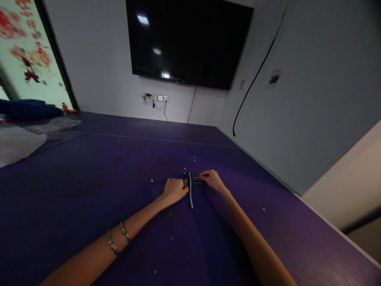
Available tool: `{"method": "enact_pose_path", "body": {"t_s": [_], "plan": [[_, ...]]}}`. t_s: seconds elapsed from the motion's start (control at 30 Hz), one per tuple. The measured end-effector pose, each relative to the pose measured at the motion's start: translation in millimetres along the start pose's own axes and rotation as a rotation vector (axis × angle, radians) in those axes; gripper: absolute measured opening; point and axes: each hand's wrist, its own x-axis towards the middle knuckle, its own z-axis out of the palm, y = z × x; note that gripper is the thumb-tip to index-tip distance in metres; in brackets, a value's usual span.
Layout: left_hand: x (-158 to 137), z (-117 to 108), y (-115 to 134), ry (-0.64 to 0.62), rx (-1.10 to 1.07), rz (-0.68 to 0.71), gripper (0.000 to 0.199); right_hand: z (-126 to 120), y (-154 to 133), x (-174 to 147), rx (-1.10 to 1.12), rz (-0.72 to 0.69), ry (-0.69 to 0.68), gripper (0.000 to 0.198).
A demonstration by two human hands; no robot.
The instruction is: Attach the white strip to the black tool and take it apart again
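My left hand [174,190] rests on the purple surface [89,190], its fingers closed on a small dark tool with a long pale handle [190,194] that trails back toward me. My right hand [210,178] pinches a small dark part [196,180] that lies just right of the tool's head. The two hands are a few centimetres apart, with both arms stretched forward. The tool's head is too small and dark to make out in detail. Two bracelets [117,236] circle my left forearm.
A large black screen [187,39] hangs on the far wall above wall sockets [156,97] with cables. A black cable [253,79] runs down the right wall. Crumpled plastic sheeting [18,143] and dark blue fabric [26,109] lie at the far left. Small white specks dot the surface.
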Motion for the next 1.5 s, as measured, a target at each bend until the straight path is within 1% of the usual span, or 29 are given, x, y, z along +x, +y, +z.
{"method": "enact_pose_path", "body": {"t_s": [0.37,0.67,0.83,1.03,1.17,1.3,1.5], "plan": [[-0.7,1.6,-0.3,0.018,-0.011,0.001,0.029,1.0,-2.0,-2.6,-0.015,-0.018,-0.001,0.018],[-1.2,3.8,-2.4,0.033,-0.028,0.013,0.029,1.5,1.8,-0.5,0.004,-0.016,0.007,0.018],[-1.2,3.2,-2.5,0.02,-0.028,0.021,0.029,3.5,1.1,-0.5,-0.013,-0.018,0.012,0.018],[-2.2,2.0,-1.8,0.038,-0.027,0.022,0.029,6.0,0.5,-1.5,-0.047,-0.063,0.015,0.019],[-2.1,0.0,0.1,0.009,-0.026,0.002,0.031,3.1,-1.8,-2.1,-0.066,-0.087,0.024,0.02],[-1.5,-0.9,0.0,0.0,-0.01,-0.01,0.032,-1.5,-1.9,-1.6,-0.074,-0.063,0.037,0.02],[-0.9,1.1,-2.0,0.0,0.071,-0.021,0.037,-10.3,3.6,0.2,-0.01,-0.063,0.075,0.022]]}}
